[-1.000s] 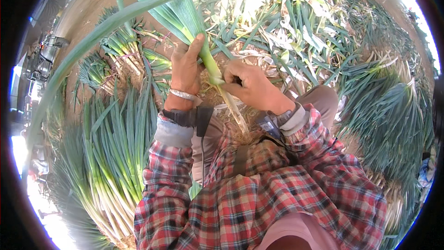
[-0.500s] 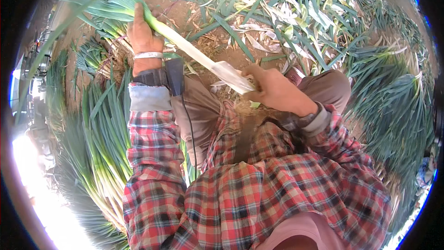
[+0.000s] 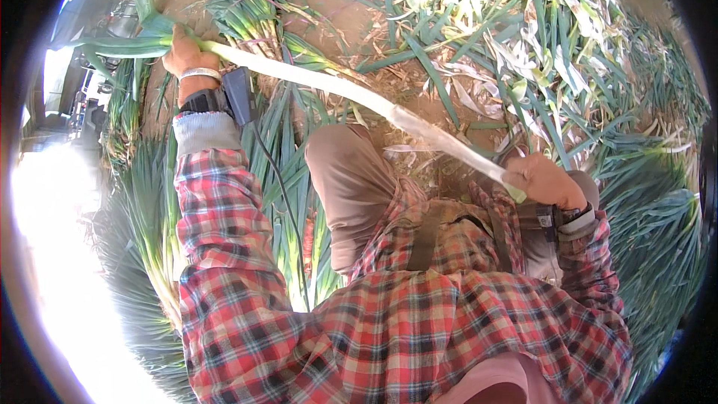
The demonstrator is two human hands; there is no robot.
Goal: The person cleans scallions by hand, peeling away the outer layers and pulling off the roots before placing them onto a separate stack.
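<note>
A long green onion (image 3: 299,75) stretches slantwise across the view, its green leaves at the far left and its white shaft running toward the right. My left hand (image 3: 184,54) is closed round it where the leaves meet the shaft. From the shaft's lower part a thin, pale, half see-through strip of outer skin (image 3: 449,140) runs on to my right hand (image 3: 544,179). Those fingers are pinched on the strip's end, where a small greenish piece shows below them. Exactly where shaft ends and skin begins is blurred.
Peeled skins and cut leaves (image 3: 516,37) form a heap at the far right. Bundled green onions (image 3: 247,7) lie at the far left, more (image 3: 142,209) along my left side, and a large pile (image 3: 651,217) at my right. A black cable (image 3: 277,172) hangs by my left forearm.
My hands have moved farther apart, the left leftward and the right rightward and nearer. The pale skin, earlier around the shaft's end, now stretches out as a long strip.
</note>
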